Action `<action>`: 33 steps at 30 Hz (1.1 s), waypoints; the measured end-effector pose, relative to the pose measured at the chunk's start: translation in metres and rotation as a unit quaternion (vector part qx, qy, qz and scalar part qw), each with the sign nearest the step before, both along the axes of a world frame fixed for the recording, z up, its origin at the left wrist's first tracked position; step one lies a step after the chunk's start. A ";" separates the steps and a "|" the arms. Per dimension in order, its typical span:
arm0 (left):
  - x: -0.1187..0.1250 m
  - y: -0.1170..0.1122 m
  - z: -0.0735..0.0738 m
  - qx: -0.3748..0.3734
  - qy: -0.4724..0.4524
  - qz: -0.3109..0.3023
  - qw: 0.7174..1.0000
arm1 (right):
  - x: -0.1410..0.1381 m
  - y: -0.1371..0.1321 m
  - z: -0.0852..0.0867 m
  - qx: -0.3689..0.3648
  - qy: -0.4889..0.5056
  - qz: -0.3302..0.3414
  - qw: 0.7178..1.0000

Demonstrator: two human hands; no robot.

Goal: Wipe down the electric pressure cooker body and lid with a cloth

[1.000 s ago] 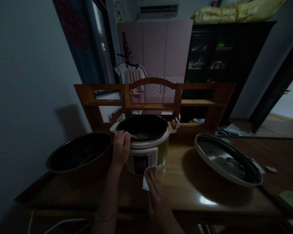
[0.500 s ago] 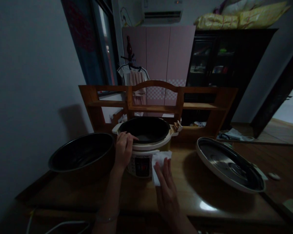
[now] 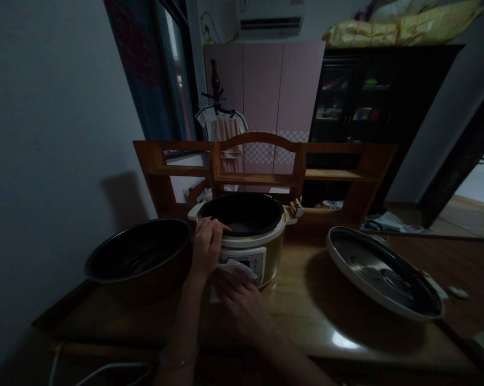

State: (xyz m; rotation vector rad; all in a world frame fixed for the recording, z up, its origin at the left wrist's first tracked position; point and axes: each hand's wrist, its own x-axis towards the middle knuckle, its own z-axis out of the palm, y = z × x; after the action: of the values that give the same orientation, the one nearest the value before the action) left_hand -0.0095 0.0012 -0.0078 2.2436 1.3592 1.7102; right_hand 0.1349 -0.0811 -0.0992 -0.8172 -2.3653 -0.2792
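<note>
A pressure cooker (image 3: 266, 249) with a white and gold body stands open on the wooden table (image 3: 298, 300), its dark pot empty. My left hand (image 3: 206, 245) is curled over the cooker's left rim, gripping it. My right hand (image 3: 237, 300) presses a white cloth (image 3: 233, 266) flat against the cooker's front control panel, fingers lying on the cloth.
A large dark inner pot (image 3: 139, 257) sits left of the cooker. The cooker's lid (image 3: 382, 273) lies upside down to the right. A wooden shelf rack (image 3: 261, 171) stands behind. A small pale object (image 3: 458, 291) lies far right. A white cable (image 3: 105, 370) hangs at the near edge.
My right hand has swept the white cloth leftward across the cooker's front, from its right side to the control panel. The left hand has stayed on the rim.
</note>
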 end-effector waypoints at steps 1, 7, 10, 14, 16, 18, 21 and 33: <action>0.000 0.000 0.000 -0.001 -0.001 0.000 1.000 | 0.000 -0.001 -0.001 -0.008 -0.005 0.003 1.000; 0.000 -0.001 0.001 -0.005 0.013 0.005 1.000 | 0.008 -0.006 0.000 -0.038 -0.048 0.022 0.998; 0.000 -0.002 0.002 -0.001 0.009 0.003 1.000 | 0.019 -0.008 -0.006 -0.052 -0.077 0.039 0.995; 0.000 -0.002 0.002 -0.002 0.008 0.001 1.000 | 0.035 -0.007 -0.017 -0.069 -0.094 0.065 0.991; 0.000 -0.002 0.002 -0.003 0.008 0.000 1.000 | 0.043 -0.005 -0.023 -0.072 -0.094 0.073 0.990; 0.000 -0.002 0.002 -0.003 0.005 -0.002 1.000 | 0.052 -0.004 -0.028 -0.072 -0.089 0.078 0.990; 0.000 -0.002 0.002 -0.004 0.005 0.000 1.000 | 0.067 -0.003 -0.032 -0.071 -0.084 0.082 0.991; 0.000 -0.001 0.001 -0.001 0.001 0.003 1.000 | 0.104 -0.020 -0.019 -0.093 -0.075 0.065 0.991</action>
State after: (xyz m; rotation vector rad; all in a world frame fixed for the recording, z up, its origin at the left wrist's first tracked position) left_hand -0.0090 -0.0002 -0.0069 2.2436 1.3684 1.7069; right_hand 0.2392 -0.1013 -0.1178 -0.7457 -2.6022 -0.0685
